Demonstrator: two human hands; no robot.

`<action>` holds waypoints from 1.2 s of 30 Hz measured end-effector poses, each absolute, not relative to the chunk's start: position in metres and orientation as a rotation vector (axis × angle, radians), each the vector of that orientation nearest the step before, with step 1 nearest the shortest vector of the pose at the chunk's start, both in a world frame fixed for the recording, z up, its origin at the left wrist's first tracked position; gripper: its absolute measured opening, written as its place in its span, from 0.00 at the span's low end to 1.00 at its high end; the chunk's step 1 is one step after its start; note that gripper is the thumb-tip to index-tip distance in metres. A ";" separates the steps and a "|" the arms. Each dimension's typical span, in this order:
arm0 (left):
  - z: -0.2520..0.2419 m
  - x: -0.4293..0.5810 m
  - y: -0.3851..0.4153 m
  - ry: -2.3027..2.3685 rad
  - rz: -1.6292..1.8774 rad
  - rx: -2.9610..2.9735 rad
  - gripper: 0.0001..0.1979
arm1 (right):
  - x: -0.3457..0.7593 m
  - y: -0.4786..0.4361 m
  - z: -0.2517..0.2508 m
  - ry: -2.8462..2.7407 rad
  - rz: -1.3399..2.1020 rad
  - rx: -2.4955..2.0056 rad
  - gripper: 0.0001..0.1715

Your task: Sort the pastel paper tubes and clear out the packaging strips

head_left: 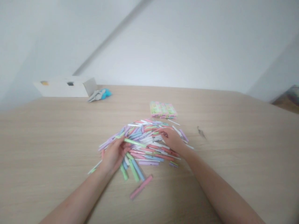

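A wide heap of slim pastel pen-like sticks (149,163), in green, blue, pink, purple and white, lies on the table under both hands. My left hand (113,157) is at the heap's left side, closed with a light green pen-like stick (135,143) between thumb and fingers. That stick points to the right across the pile. Over the right part of the heap, my right hand (173,141) has its fingers curled inward among the sticks. Whether it grips one is hidden by the hand and the blur. A pink stick (141,187) lies apart, closest to me.
Behind the heap sit small printed packs (163,109) in yellow-green and pink. At the back left stands a white box (64,87) with a grey and blue crumpled item (100,95) beside it. A small dark object (201,132) lies right of the heap. A wall rises behind the table.
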State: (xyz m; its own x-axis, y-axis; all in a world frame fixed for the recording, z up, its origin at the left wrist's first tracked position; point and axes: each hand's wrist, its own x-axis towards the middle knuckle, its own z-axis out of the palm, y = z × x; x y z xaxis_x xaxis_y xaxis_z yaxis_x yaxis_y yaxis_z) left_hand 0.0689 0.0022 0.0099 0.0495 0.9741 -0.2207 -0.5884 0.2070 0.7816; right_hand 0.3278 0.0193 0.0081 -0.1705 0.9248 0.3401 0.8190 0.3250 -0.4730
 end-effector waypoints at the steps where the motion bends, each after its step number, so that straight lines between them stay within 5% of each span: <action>1: 0.010 0.069 0.002 0.849 1.293 0.573 0.09 | 0.329 0.020 0.008 -2.030 0.233 -1.519 0.16; 36: 0.009 0.069 0.000 0.852 1.281 0.583 0.08 | 0.330 0.027 -0.010 -2.400 0.099 -1.326 0.05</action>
